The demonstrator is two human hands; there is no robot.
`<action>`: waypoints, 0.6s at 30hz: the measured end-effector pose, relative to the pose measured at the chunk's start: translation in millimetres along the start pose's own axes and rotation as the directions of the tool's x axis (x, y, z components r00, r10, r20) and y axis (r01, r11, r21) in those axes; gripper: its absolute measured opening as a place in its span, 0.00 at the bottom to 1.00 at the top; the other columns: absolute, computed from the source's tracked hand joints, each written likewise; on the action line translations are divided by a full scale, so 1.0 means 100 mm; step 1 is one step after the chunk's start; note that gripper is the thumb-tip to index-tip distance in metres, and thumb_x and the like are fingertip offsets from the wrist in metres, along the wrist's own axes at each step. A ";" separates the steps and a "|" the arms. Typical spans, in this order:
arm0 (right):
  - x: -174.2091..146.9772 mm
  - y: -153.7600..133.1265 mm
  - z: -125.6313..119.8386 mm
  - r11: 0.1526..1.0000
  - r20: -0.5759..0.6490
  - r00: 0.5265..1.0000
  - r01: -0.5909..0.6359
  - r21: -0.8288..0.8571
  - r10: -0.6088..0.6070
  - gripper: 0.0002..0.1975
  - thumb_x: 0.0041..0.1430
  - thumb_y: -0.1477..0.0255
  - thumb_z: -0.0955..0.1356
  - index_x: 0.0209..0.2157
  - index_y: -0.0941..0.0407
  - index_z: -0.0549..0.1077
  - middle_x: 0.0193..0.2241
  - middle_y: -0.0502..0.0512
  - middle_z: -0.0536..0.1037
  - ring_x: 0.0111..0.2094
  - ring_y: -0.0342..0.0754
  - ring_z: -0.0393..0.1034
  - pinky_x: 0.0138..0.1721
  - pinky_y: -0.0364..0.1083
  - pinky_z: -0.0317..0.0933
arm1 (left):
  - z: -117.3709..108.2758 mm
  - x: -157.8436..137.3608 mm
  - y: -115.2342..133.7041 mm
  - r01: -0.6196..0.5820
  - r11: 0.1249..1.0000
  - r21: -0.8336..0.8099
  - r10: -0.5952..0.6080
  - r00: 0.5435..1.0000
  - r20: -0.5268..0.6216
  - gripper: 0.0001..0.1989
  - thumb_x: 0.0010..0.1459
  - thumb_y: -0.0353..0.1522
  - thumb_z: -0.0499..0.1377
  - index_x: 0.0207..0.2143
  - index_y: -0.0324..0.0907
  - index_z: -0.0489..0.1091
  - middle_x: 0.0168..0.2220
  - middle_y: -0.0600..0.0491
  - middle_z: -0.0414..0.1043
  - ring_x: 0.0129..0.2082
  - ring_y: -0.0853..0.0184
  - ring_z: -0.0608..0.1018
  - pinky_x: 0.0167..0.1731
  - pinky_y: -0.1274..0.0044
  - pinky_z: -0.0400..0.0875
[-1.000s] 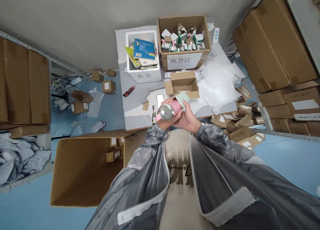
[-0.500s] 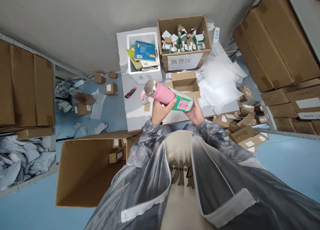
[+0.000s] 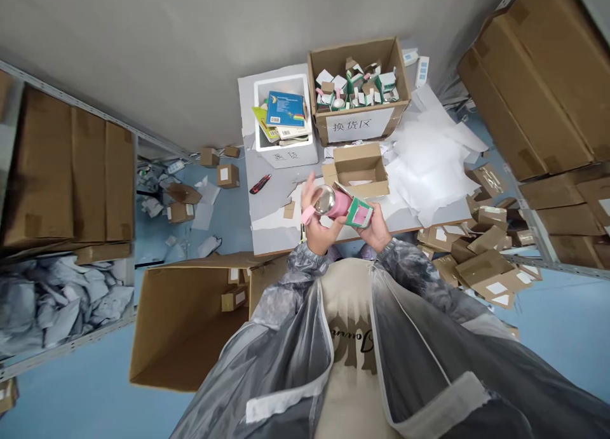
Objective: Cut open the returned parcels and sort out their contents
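A pink vacuum flask (image 3: pixel 340 205) with a shiny metal lid and a pink carry loop sticks partway out of a green and white carton (image 3: pixel 358 213). It is tilted, its lid pointing toward me and to the left. Around the lid end, my left hand (image 3: pixel 319 236) cradles the flask, thumb across the front and fingers up behind the loop. My right hand (image 3: pixel 378 230) grips the carton at its lower right end; some of its fingers are hidden behind it. Just beyond the hands lies an open brown cardboard box (image 3: pixel 362 171) on the table.
Behind stand a white foam bin (image 3: pixel 286 155) of books and a large carton (image 3: pixel 320 129) of green and white boxes. A red utility knife (image 3: pixel 260 183) lies left, white foam sheets (image 3: pixel 424 166) right. A big open carton (image 3: pixel 166 324) stands at lower left; boxes (image 3: pixel 486 274) pile at right.
The flask and its carton have tipped so the lid faces me more and less of the pink body shows. My left hand has shifted up toward the lid. The whole view has swung slightly.
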State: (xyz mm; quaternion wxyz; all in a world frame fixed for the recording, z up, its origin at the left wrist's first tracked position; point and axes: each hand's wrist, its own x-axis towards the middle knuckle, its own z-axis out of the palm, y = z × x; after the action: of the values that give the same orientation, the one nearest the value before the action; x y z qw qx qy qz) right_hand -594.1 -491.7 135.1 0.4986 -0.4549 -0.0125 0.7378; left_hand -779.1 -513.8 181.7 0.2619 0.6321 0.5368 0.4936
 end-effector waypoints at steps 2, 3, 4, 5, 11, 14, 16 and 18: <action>0.05 0.04 -0.03 0.999 0.000 1.000 -0.020 -0.032 0.020 0.13 0.74 0.53 0.74 0.42 0.47 0.80 0.34 0.48 0.90 0.40 0.55 0.89 0.41 0.51 0.87 | 0.00 -0.01 0.00 -0.088 0.996 -0.004 0.089 0.995 0.054 0.45 0.70 0.66 0.75 0.72 0.46 0.80 0.73 0.31 0.80 0.78 0.40 0.82 0.78 0.48 0.79; 0.08 0.06 -0.05 0.998 -0.004 0.999 -0.032 -0.054 0.032 0.13 0.73 0.53 0.74 0.41 0.47 0.80 0.33 0.48 0.90 0.39 0.55 0.88 0.40 0.50 0.86 | 0.00 -0.01 0.00 -0.119 0.993 0.005 0.118 0.988 0.100 0.44 0.71 0.65 0.75 0.74 0.46 0.79 0.74 0.31 0.81 0.79 0.39 0.81 0.79 0.47 0.78; 0.11 0.08 -0.07 0.996 -0.010 0.999 -0.041 -0.078 0.040 0.14 0.73 0.52 0.73 0.41 0.47 0.80 0.33 0.48 0.90 0.39 0.55 0.87 0.38 0.50 0.85 | 0.00 -0.01 0.02 -0.132 0.991 0.014 0.129 0.981 0.144 0.44 0.72 0.63 0.75 0.76 0.46 0.78 0.74 0.32 0.81 0.79 0.39 0.81 0.80 0.47 0.78; 0.14 0.10 -0.09 0.994 -0.018 0.999 -0.046 -0.099 0.044 0.14 0.73 0.52 0.73 0.40 0.47 0.80 0.32 0.48 0.89 0.38 0.55 0.87 0.38 0.50 0.84 | 0.00 -0.01 0.04 -0.131 0.991 0.023 0.125 0.977 0.170 0.45 0.72 0.62 0.76 0.78 0.47 0.77 0.74 0.32 0.81 0.79 0.39 0.81 0.79 0.47 0.78; 0.26 0.15 -0.12 0.993 -0.090 0.996 -0.021 -0.117 0.011 0.12 0.71 0.54 0.72 0.41 0.47 0.79 0.33 0.48 0.90 0.34 0.54 0.87 0.37 0.50 0.84 | -0.13 0.03 0.07 0.023 1.000 -0.016 -0.023 1.000 -0.007 0.56 0.71 0.61 0.77 0.88 0.50 0.61 0.76 0.32 0.77 0.75 0.44 0.84 0.67 0.56 0.89; 0.30 0.14 -0.09 0.991 -0.100 0.994 0.020 -0.129 -0.033 0.11 0.70 0.55 0.74 0.42 0.47 0.79 0.33 0.50 0.90 0.37 0.56 0.89 0.38 0.50 0.85 | -0.22 0.16 0.03 0.146 0.989 0.016 -0.147 0.987 0.057 0.46 0.71 0.57 0.79 0.80 0.51 0.70 0.64 0.38 0.85 0.63 0.47 0.90 0.55 0.60 0.92; 0.33 0.09 -0.06 0.988 -0.109 0.991 0.059 -0.144 -0.076 0.12 0.68 0.56 0.75 0.44 0.48 0.80 0.34 0.51 0.91 0.41 0.58 0.92 0.41 0.52 0.87 | -0.26 0.31 0.01 0.217 0.970 0.109 -0.231 0.962 0.144 0.36 0.68 0.53 0.81 0.69 0.51 0.76 0.50 0.46 0.87 0.52 0.49 0.92 0.50 0.62 0.90; 0.39 0.00 -0.01 0.982 -0.111 0.986 0.105 -0.154 -0.123 0.13 0.68 0.55 0.76 0.44 0.48 0.80 0.37 0.51 0.92 0.45 0.60 0.93 0.44 0.54 0.88 | -0.26 0.47 0.00 0.228 0.954 0.193 -0.270 0.936 0.226 0.30 0.65 0.50 0.83 0.59 0.51 0.76 0.40 0.53 0.83 0.44 0.51 0.90 0.47 0.63 0.87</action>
State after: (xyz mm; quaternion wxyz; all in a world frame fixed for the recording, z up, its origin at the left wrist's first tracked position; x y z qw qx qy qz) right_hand -597.2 -463.1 109.1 0.5051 -0.5326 -0.0631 0.6762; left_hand -806.1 -474.6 207.6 0.3350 0.6352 0.6142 0.3271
